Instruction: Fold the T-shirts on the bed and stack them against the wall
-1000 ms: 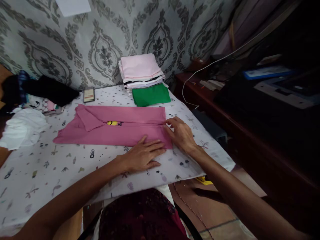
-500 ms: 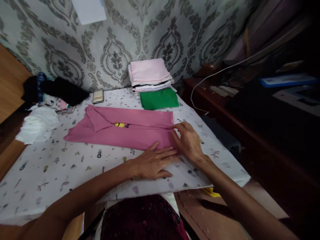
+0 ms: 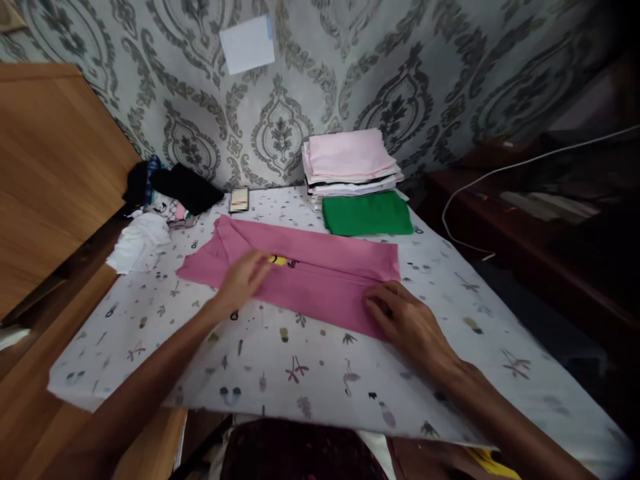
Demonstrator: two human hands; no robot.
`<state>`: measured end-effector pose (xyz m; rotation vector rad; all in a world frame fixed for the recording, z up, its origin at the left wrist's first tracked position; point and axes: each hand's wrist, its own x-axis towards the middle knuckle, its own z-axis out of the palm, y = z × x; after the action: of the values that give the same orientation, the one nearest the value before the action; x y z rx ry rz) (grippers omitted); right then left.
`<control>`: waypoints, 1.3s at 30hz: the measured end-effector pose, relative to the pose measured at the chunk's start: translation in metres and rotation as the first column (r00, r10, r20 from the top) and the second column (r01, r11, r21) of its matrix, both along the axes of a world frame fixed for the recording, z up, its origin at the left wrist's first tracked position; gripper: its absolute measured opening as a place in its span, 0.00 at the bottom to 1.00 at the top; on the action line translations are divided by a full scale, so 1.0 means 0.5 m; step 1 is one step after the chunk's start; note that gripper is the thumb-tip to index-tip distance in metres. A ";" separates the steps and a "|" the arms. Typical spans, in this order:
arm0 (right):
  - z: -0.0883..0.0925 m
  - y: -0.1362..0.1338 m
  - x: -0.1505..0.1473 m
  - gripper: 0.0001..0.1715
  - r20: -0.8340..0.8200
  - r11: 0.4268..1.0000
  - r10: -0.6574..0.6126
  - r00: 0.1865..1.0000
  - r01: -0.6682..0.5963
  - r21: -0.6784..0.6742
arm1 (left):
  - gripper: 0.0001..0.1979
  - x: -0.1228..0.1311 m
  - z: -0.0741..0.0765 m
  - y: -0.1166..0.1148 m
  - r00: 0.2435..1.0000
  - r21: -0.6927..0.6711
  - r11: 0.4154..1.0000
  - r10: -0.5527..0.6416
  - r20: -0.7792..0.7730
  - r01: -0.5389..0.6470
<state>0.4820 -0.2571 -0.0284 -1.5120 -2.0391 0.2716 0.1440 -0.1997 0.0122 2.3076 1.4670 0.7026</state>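
A pink shirt (image 3: 320,290) lies lengthwise on the table, its sides folded inward. Part of a yellow print with dark lettering shows in the gap between the folds. Over the shirt's left part is my left hand (image 3: 243,280), blurred, with fingers stretched out and nothing seen in them. My right hand (image 3: 413,323) is at the near right corner of the shirt, its fingers curled and closed on the cloth at the hem. The palm side of this hand is hidden.
Folded clothes (image 3: 350,157) are stacked against the patterned wall, with a green folded cloth (image 3: 367,213) before them. At the left lie a crumpled white cloth (image 3: 140,243) and dark clothes (image 3: 185,187). A small card (image 3: 239,199) stands nearby. A white cable (image 3: 500,170) crosses the right side.
My left hand has lifted from the near right part of the shirt and moved left across it. My right hand has shifted to the shirt's near corner. The view has turned left.
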 end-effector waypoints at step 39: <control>-0.018 0.326 -0.386 0.18 0.094 0.945 0.325 0.941 -0.320 -0.064 | 0.02 -0.262 -0.037 0.336 0.683 -0.140 0.670 0.698 -0.216 -0.729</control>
<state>0.2888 -0.0939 -0.0377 -1.2343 -2.3784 0.3798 0.0131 -0.0318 -0.0063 1.5828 2.4304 0.5093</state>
